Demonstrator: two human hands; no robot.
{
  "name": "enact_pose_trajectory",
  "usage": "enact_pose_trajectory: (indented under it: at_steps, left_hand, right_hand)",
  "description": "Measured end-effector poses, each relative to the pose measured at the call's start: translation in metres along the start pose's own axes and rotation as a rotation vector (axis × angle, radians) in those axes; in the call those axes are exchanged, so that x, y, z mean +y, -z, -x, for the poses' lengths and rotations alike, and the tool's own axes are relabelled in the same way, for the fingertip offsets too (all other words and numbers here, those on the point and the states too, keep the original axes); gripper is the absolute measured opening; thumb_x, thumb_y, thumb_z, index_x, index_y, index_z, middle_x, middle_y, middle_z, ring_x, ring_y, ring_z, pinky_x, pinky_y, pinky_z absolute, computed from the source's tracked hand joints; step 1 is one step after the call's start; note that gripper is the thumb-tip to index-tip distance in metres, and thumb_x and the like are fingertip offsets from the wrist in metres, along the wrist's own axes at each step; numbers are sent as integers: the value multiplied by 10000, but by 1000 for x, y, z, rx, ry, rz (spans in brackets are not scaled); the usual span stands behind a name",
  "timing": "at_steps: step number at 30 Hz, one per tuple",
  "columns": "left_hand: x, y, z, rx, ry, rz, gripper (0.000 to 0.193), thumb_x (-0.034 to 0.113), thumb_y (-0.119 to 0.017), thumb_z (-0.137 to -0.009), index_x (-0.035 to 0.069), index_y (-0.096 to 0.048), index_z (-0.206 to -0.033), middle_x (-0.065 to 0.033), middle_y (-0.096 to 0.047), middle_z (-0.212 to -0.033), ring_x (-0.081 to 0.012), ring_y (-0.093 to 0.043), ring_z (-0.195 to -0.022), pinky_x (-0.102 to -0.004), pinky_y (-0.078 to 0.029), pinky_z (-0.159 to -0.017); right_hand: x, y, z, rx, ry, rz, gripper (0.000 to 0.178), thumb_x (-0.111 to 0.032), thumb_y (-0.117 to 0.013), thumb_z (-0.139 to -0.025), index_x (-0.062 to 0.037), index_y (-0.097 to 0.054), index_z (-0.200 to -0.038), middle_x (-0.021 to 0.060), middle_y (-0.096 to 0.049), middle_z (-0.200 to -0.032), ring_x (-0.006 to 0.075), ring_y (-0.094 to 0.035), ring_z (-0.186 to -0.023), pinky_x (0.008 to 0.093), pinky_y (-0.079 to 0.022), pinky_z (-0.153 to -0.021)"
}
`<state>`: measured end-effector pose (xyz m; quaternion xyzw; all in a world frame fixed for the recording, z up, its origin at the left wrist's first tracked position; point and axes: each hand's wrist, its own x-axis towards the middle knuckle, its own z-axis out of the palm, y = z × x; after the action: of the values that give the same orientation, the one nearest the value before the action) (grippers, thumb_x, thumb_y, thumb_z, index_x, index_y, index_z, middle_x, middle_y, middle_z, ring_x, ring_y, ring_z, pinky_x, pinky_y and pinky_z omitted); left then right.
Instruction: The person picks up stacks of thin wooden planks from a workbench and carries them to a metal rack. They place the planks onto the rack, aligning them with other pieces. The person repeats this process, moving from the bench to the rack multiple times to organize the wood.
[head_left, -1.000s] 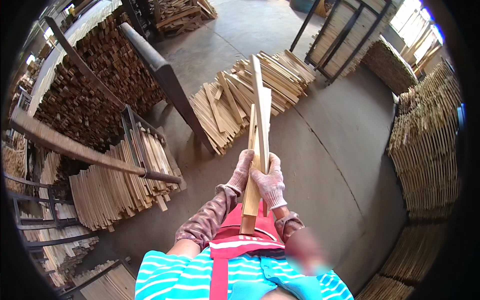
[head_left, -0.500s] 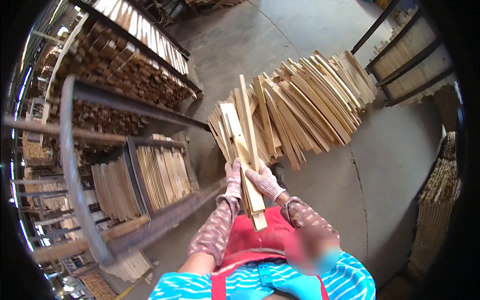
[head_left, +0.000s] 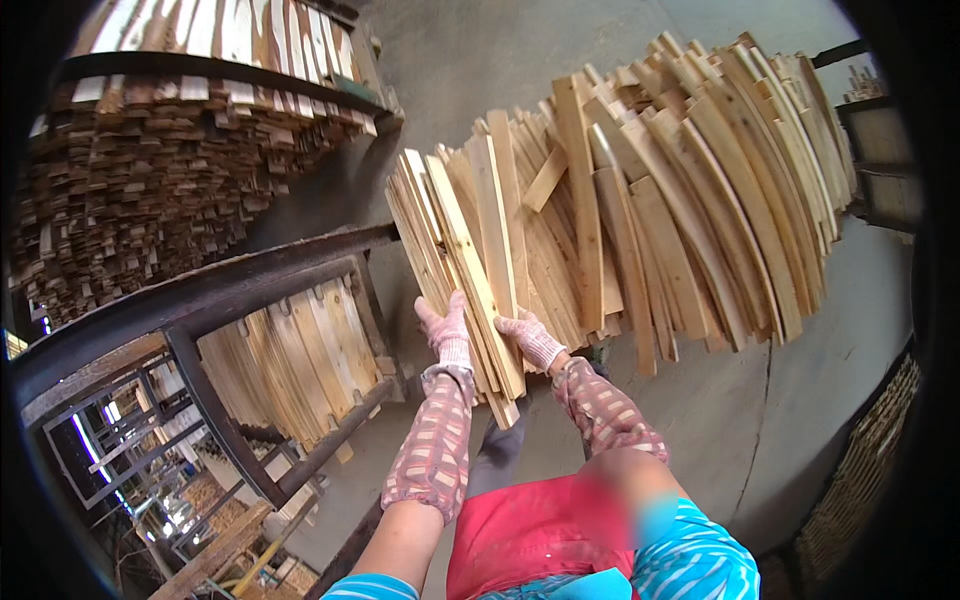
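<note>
A narrow bunch of pale wooden boards (head_left: 462, 255) lies lengthwise at the left end of a long row of boards (head_left: 690, 210), its near ends sticking out toward me. My left hand (head_left: 443, 328), in a pinkish knit glove, is beside the bunch's left edge, thumb and fingers spread apart. On the other side my right hand (head_left: 530, 338), gloved the same way, holds the bunch's right edge with its thumb over the top board; its other fingers are partly hidden. Patterned sleeve covers are on both forearms.
At left stands a dark metal rack (head_left: 215, 275) with upright boards (head_left: 300, 355) in it. Behind it rises a tall stack of wood pieces (head_left: 150, 175). More stacked wood (head_left: 860, 465) is at the far right, past the concrete floor (head_left: 715, 400).
The bunch of boards has gone from between my two hands down onto the row's left end. My left hand has come away from it and spread. The view has shifted closer to the row.
</note>
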<state>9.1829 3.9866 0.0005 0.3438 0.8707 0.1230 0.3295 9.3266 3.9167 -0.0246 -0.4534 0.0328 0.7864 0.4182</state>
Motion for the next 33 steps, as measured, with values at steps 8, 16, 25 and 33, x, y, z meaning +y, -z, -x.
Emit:
enact_pose_trajectory:
  at_steps: [8,16,25,33]
  left_hand:
    - [-36,-15,-40,-68,84,-26,923,412,-778,-848,24,-311,-1544,-173,-408,-1552,-305,-414,-1410,-367,-331,-1146]
    - [-39,-17,-46,-123,153,56,958,453,-778,-827,10,-314,-1538,-218,-428,-1530,-332,-420,-1412,-367,-325,-1157]
    - [-39,-35,-33,-123,14,374,391,243,-769,-866,7,-579,-1112,-89,-662,-978,-213,-624,-874,-390,-540,-795]
    - [-30,-41,-21,-34,168,273,830,268,-787,-850,-30,-346,-1486,-217,-556,-1361,-324,-604,-1131,-412,-519,-958]
  right_hand:
    - [25,6,-22,175,107,334,407,-170,-651,-945,-13,-580,-1313,106,-701,-1081,185,-649,-962,315,-517,-878]
    - [25,-31,-13,463,204,850,589,-332,-745,-856,-20,-546,-1315,201,-683,-1158,328,-663,-1060,394,-508,-931]
    - [-11,-18,2,397,94,979,472,-284,-675,-831,-46,-583,-1228,244,-674,-1068,379,-670,-985,444,-535,-865]
    - [-16,-10,-2,220,52,1166,455,-235,-593,-878,5,-504,-1255,289,-611,-1214,434,-608,-1136,488,-487,-972]
